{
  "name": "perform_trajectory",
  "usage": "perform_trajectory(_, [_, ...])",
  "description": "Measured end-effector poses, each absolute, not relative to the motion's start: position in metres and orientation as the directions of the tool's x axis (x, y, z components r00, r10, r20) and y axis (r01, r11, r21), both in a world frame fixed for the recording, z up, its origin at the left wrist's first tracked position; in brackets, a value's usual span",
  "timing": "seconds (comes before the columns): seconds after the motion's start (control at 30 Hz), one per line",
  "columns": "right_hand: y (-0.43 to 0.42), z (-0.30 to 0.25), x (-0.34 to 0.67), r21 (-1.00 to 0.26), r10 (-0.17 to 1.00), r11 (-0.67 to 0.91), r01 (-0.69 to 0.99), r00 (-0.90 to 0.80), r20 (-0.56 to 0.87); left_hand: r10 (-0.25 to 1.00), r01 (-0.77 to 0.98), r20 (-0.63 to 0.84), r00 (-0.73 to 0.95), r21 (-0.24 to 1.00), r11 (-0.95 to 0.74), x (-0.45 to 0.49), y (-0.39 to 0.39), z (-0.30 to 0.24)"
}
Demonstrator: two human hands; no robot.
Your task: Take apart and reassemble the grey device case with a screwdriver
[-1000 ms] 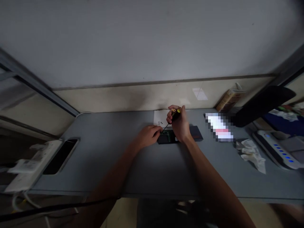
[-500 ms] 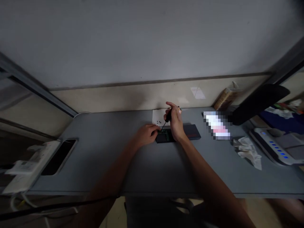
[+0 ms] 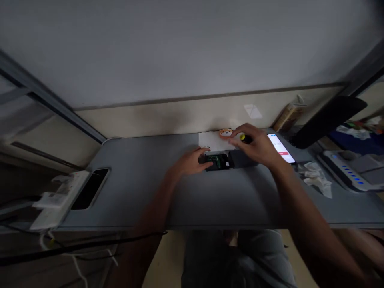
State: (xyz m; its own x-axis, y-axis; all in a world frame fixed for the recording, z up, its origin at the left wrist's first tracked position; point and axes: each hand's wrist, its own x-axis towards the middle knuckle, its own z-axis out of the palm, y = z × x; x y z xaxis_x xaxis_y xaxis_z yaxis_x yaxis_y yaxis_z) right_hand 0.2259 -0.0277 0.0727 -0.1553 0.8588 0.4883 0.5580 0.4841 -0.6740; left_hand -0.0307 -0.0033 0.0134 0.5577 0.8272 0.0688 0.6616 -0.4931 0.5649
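Our left hand (image 3: pixel 189 162) lies spread on the open black case (image 3: pixel 223 168) with its green circuit board (image 3: pixel 216 161) showing, our right hand (image 3: pixel 255 146) pinching the yellow-capped screwdriver (image 3: pixel 243 138) just beside the white paper sheet (image 3: pixel 213 141) bearing tiny black screws (image 3: pixel 205 147).

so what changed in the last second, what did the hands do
The right hand moved right, away from the green circuit board, taking the yellow-and-black screwdriver with it; it has not let go. The left hand stayed at the board's edge, and the white paper stayed where it was.
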Motion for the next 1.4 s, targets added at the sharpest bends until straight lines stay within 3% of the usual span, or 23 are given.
perform_trajectory(0.1, [-0.035,0.058,0.255,-0.470,0.926,0.373,0.800,-0.351,0.136,0.789,0.602,0.042,0.614,0.621,-0.502,-0.035,-0.002,0.012])
perform_trajectory(0.2, [-0.042,0.045,0.275,-0.309,0.934,0.337,0.889,-0.358,-0.011,0.795,0.613,0.045,0.604,0.611,-0.500,-0.035,-0.001,0.012])
perform_trajectory(0.3, [-0.043,0.044,0.287,-0.290,0.928,0.355,0.889,-0.374,-0.011,0.827,0.672,-0.009,0.562,0.588,-0.450,-0.033,-0.003,0.016])
perform_trajectory(0.47, [-0.030,0.058,0.287,-0.393,0.932,0.274,0.878,-0.344,-0.118,0.843,0.718,-0.067,0.534,0.563,-0.409,-0.027,-0.005,0.018])
perform_trajectory(0.57, [-0.029,0.061,0.276,-0.428,0.908,0.307,0.850,-0.396,-0.134,0.846,0.704,-0.044,0.531,0.579,-0.412,-0.022,-0.005,0.016])
perform_trajectory(0.77, [-0.040,0.049,0.252,-0.233,0.864,0.482,0.844,-0.502,-0.032,0.837,0.696,0.015,0.547,0.548,-0.464,-0.013,-0.009,0.017])
perform_trajectory(0.87, [-0.039,0.043,0.242,-0.220,0.847,0.519,0.826,-0.532,0.002,0.834,0.708,0.023,0.551,0.516,-0.483,-0.009,-0.010,0.014])
perform_trajectory(1.0, [-0.037,0.044,0.227,-0.403,0.825,0.534,0.743,-0.563,0.054,0.831,0.719,0.028,0.555,0.485,-0.497,-0.008,-0.008,0.011])
perform_trajectory(1.07, [-0.035,0.049,0.223,-0.582,0.829,0.531,0.616,-0.521,0.205,0.810,0.692,0.044,0.584,0.495,-0.526,-0.009,-0.007,0.009])
perform_trajectory(1.13, [-0.032,0.055,0.221,-0.750,0.868,0.494,0.439,-0.298,0.397,0.785,0.646,0.083,0.614,0.518,-0.561,-0.009,-0.008,0.007])
perform_trajectory(1.2, [-0.026,0.057,0.222,-0.860,0.882,0.449,0.244,0.030,0.470,0.769,0.604,0.126,0.626,0.545,-0.581,-0.008,-0.009,0.005])
perform_trajectory(1.3, [-0.014,0.051,0.223,-0.935,0.873,0.350,0.061,0.340,0.349,0.755,0.568,0.178,0.631,0.557,-0.606,-0.007,-0.012,0.004])
perform_trajectory(1.4, [-0.006,0.033,0.219,-0.985,0.911,0.166,0.039,0.376,0.169,0.741,0.567,0.212,0.638,0.521,-0.637,-0.008,-0.014,0.004])
